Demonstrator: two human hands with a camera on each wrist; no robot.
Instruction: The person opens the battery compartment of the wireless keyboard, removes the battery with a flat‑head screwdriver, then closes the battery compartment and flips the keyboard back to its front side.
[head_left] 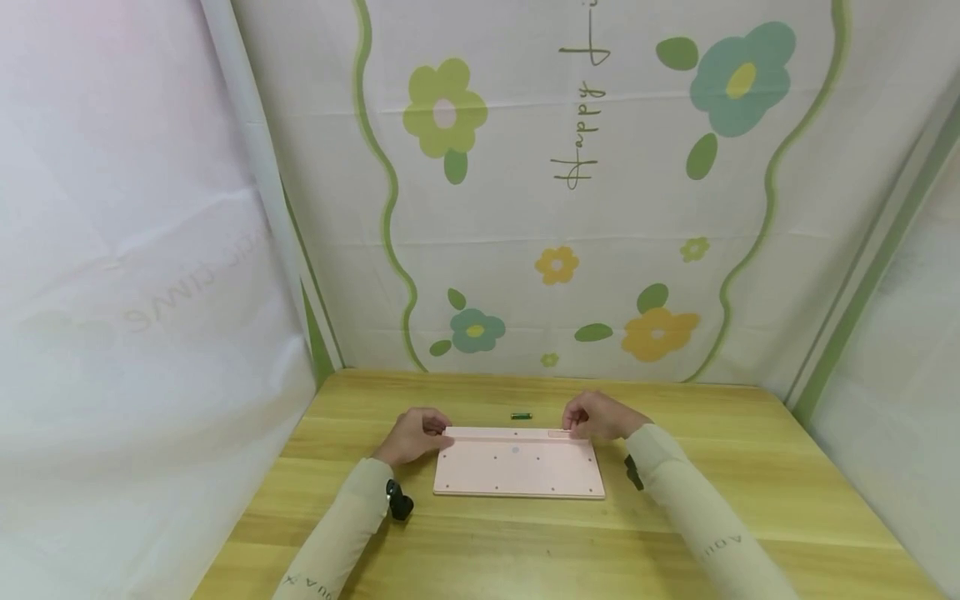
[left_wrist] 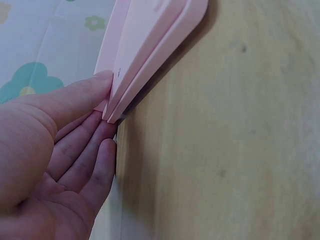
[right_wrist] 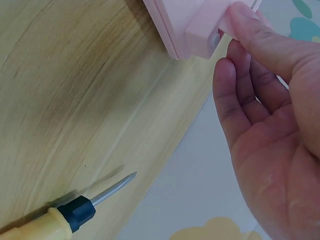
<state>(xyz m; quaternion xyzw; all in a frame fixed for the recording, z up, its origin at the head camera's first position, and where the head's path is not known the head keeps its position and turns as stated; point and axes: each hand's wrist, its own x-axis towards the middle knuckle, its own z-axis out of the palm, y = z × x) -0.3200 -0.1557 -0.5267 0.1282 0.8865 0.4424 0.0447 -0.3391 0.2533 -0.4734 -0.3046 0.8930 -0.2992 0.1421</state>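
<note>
A pink keyboard (head_left: 517, 468) lies underside up on the table, its raised bar along the far side and small dark screw spots over its back. My left hand (head_left: 414, 435) holds its far left corner, thumb on top and fingers beneath, as the left wrist view shows the hand (left_wrist: 65, 135). At the far right end of the bar, my right hand (head_left: 598, 414) pinches a small pink battery cover (right_wrist: 228, 24) between thumb and fingers. Whether the cover is fully free of the keyboard I cannot tell. Beyond the bar lies a green battery (head_left: 521, 416).
On the wooden table (head_left: 480, 550), a screwdriver (right_wrist: 82, 212) with a yellow and dark handle shows in the right wrist view. White cloth (head_left: 517, 208) printed with flowers hangs behind the table, with more cloth at both sides.
</note>
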